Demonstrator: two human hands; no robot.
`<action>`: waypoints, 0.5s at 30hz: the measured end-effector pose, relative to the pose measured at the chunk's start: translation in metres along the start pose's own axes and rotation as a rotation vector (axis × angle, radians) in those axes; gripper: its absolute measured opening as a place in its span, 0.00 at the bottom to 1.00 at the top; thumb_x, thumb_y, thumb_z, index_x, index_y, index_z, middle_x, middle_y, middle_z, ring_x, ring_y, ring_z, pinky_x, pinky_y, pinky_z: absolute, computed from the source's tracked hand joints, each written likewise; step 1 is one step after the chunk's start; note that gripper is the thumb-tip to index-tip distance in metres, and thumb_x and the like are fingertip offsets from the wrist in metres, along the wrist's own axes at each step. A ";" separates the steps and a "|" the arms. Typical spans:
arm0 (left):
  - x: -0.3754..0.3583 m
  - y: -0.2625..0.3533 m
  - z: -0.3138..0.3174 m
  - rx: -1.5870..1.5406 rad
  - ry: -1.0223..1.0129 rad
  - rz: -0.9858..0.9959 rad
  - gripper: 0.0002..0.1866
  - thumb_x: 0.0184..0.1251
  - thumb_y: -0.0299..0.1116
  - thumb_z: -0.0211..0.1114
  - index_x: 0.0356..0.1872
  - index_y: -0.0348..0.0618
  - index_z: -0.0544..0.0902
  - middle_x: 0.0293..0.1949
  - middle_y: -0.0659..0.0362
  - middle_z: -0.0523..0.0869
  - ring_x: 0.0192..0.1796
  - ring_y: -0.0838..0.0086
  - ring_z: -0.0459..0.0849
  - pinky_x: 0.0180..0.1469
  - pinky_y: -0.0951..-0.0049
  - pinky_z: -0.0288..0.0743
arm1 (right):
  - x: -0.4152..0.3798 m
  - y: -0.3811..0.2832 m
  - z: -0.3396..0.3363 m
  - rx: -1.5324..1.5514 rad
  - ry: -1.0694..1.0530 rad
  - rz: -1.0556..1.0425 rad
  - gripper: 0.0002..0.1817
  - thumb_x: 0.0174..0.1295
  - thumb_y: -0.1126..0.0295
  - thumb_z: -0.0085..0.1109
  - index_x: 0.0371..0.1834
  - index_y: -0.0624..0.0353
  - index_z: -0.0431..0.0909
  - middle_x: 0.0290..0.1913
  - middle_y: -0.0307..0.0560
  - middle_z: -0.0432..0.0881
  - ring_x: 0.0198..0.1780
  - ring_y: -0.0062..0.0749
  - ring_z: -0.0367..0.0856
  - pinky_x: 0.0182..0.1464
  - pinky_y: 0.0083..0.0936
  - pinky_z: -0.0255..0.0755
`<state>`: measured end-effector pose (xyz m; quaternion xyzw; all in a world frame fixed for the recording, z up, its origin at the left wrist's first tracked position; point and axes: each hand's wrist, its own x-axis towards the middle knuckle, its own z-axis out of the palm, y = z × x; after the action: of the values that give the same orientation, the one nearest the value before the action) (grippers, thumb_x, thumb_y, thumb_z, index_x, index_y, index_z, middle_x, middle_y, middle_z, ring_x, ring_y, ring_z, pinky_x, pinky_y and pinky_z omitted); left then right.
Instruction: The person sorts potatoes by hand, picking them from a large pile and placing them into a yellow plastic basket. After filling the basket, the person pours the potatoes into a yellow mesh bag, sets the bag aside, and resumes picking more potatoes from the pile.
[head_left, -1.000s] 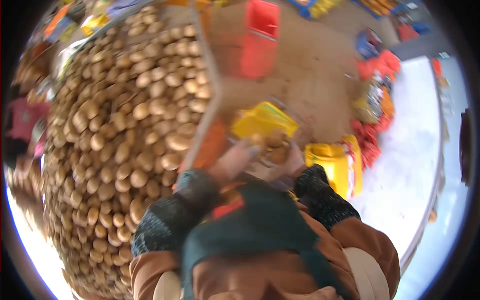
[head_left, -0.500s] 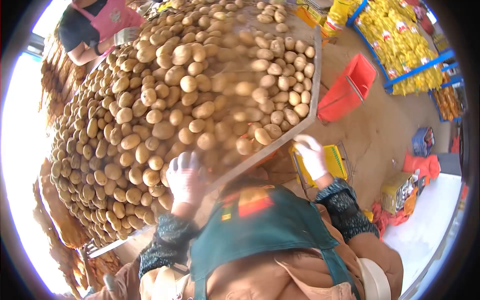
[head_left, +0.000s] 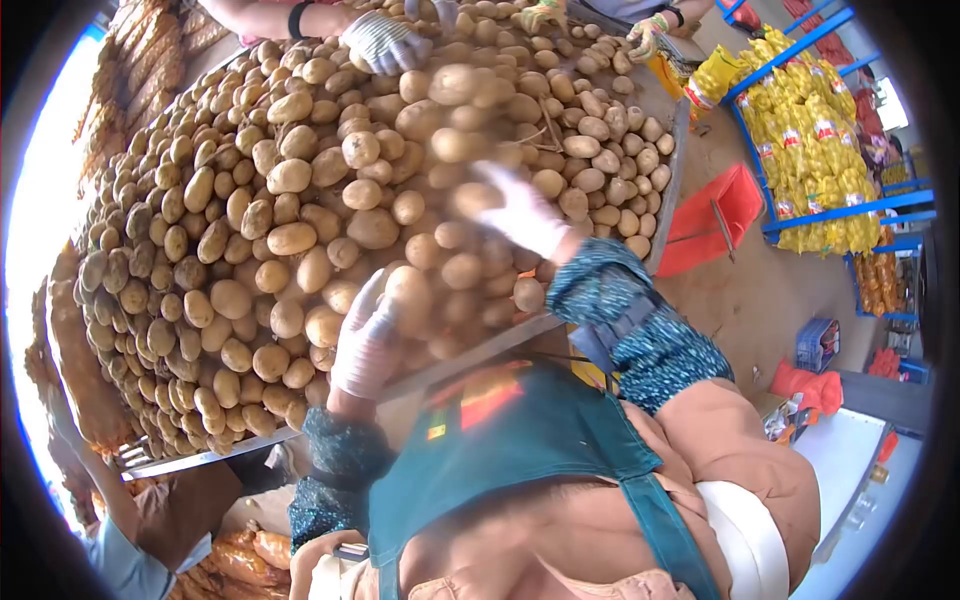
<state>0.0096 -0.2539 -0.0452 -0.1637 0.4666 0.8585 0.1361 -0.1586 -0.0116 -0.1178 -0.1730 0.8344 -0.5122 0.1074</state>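
Note:
A large heap of potatoes covers the sorting table in front of me. My left hand, in a pale glove, is at the near edge of the heap with its fingers curved against a potato. Over the middle right of the heap, my right hand, also gloved, has thumb and fingers around another potato. Motion blurs both hands and the potatoes around them, so the exact finger contact is hard to see.
Co-workers' gloved hands work at the far side. The table's metal rim runs along my apron. To the right stand a red bin and a blue rack with yellow net bags. Filled sacks stand at the left.
My right hand has moved from beside the table, above a yellow crate, to over the potatoes. My left hand has shifted slightly against a potato. More co-workers' hands show at the far side.

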 end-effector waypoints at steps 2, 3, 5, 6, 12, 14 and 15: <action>0.001 0.002 -0.009 -0.213 -0.127 0.007 0.33 0.75 0.38 0.62 0.76 0.37 0.63 0.64 0.48 0.79 0.67 0.58 0.77 0.69 0.62 0.73 | -0.022 0.001 -0.020 0.740 -0.043 0.293 0.29 0.67 0.67 0.58 0.72 0.59 0.68 0.65 0.52 0.77 0.63 0.45 0.79 0.66 0.45 0.76; 0.003 -0.003 -0.019 -0.244 -0.153 0.003 0.32 0.76 0.40 0.61 0.75 0.37 0.64 0.65 0.48 0.79 0.68 0.56 0.77 0.69 0.60 0.73 | -0.034 0.005 -0.027 1.223 -0.098 0.385 0.29 0.67 0.66 0.58 0.72 0.59 0.68 0.64 0.52 0.77 0.62 0.46 0.80 0.63 0.50 0.78; 0.010 -0.018 -0.036 -0.184 -0.167 0.012 0.31 0.77 0.45 0.58 0.73 0.38 0.66 0.66 0.48 0.78 0.68 0.57 0.76 0.69 0.59 0.73 | -0.056 -0.019 -0.028 1.477 -0.044 0.568 0.23 0.69 0.59 0.59 0.63 0.58 0.75 0.55 0.52 0.81 0.54 0.42 0.84 0.48 0.45 0.84; 0.015 -0.026 -0.043 -0.095 -0.156 0.026 0.31 0.77 0.47 0.57 0.73 0.38 0.67 0.66 0.49 0.78 0.68 0.59 0.77 0.69 0.60 0.72 | -0.063 0.001 -0.021 1.413 -0.091 0.573 0.20 0.68 0.59 0.61 0.58 0.58 0.77 0.49 0.50 0.83 0.49 0.42 0.85 0.45 0.45 0.84; 0.012 0.003 -0.027 -0.185 -0.126 -0.140 0.27 0.78 0.47 0.55 0.69 0.41 0.72 0.63 0.49 0.80 0.65 0.58 0.77 0.64 0.55 0.75 | -0.066 -0.070 0.030 -0.291 -0.283 0.430 0.31 0.61 0.55 0.67 0.61 0.66 0.75 0.47 0.61 0.87 0.51 0.52 0.85 0.53 0.39 0.80; 0.014 -0.006 -0.034 -0.227 -0.116 -0.134 0.25 0.78 0.45 0.56 0.68 0.42 0.72 0.61 0.49 0.80 0.63 0.56 0.78 0.60 0.54 0.77 | -0.056 -0.078 0.047 -0.499 -0.400 0.492 0.39 0.64 0.52 0.62 0.72 0.65 0.65 0.51 0.62 0.86 0.56 0.56 0.84 0.56 0.44 0.78; 0.016 -0.005 -0.031 -0.294 -0.076 -0.184 0.25 0.77 0.46 0.57 0.67 0.42 0.73 0.59 0.50 0.81 0.58 0.58 0.80 0.55 0.57 0.78 | -0.048 -0.077 0.052 -0.540 -0.419 0.504 0.39 0.64 0.52 0.62 0.72 0.65 0.65 0.50 0.62 0.86 0.55 0.56 0.84 0.56 0.45 0.78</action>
<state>0.0020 -0.2764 -0.0715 -0.1913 0.3135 0.9070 0.2060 -0.0820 -0.0673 -0.0727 -0.0860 0.9149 -0.1867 0.3473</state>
